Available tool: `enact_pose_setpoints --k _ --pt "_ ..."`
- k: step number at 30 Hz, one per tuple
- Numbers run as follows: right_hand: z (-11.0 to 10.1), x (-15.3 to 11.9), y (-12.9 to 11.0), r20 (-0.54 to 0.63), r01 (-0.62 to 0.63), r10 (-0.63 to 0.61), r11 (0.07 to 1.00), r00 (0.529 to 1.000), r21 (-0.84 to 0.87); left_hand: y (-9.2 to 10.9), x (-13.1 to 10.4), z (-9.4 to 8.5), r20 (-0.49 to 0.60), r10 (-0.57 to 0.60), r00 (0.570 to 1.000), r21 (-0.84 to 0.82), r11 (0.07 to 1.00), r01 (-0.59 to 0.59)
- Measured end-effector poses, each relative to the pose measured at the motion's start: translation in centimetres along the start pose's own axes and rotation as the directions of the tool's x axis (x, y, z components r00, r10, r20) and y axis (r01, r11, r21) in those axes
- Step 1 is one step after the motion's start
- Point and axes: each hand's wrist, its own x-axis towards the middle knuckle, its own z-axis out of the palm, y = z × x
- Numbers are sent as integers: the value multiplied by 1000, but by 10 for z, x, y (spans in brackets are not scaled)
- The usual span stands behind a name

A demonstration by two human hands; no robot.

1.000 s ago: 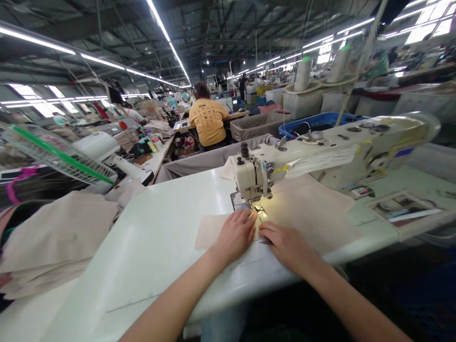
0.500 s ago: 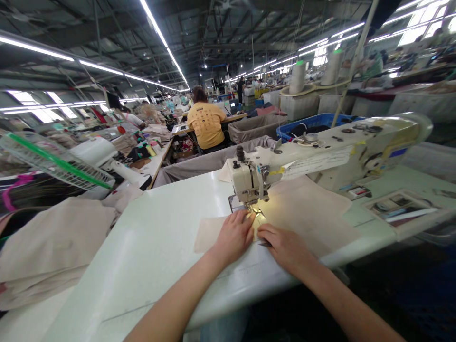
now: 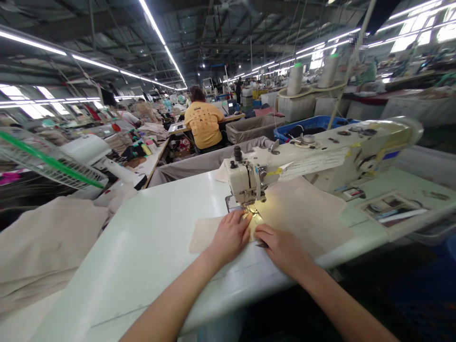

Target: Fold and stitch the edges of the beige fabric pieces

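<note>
My left hand (image 3: 231,235) rests on a beige cloth piece (image 3: 201,235), its fingers drawn together with the thumb at the cloth just in front of the needle area of a sewing machine (image 3: 245,183). My right hand (image 3: 283,247) is closed, its fingertips at the cloth edge right of the left hand. From under its curled fingers pokes a small dark pointed metal tool (image 3: 261,244); its exact kind is hidden. A larger beige cloth (image 3: 306,213) lies under the machine arm. The machine's lamp lights the sewing spot. My fingers partly cover the stitching place.
A tray of small tools (image 3: 368,202) is set in the pale table (image 3: 160,237) at the right. Beige cloths (image 3: 46,237) are heaped at left, below a white fan (image 3: 85,152). Ahead, a person in a yellow shirt (image 3: 203,123) sits beyond a grey cloth-lined bin (image 3: 199,159).
The whole view has shifted slightly, so the scene sits a little further left. Both hands keep nearly the same places by the needle, with hardly any visible movement of the cloth.
</note>
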Motion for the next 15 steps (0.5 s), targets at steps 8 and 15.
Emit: enact_pose_setpoints --k 8,15 --pt "-5 3 -2 -3 -8 8 1000 1000 -3 -1 0 -5 -5 34 999 60 998 -34" --pt "-4 -7 -1 24 -14 14 1000 1000 18 18 -23 -6 -40 178 983 -7 984 -179"
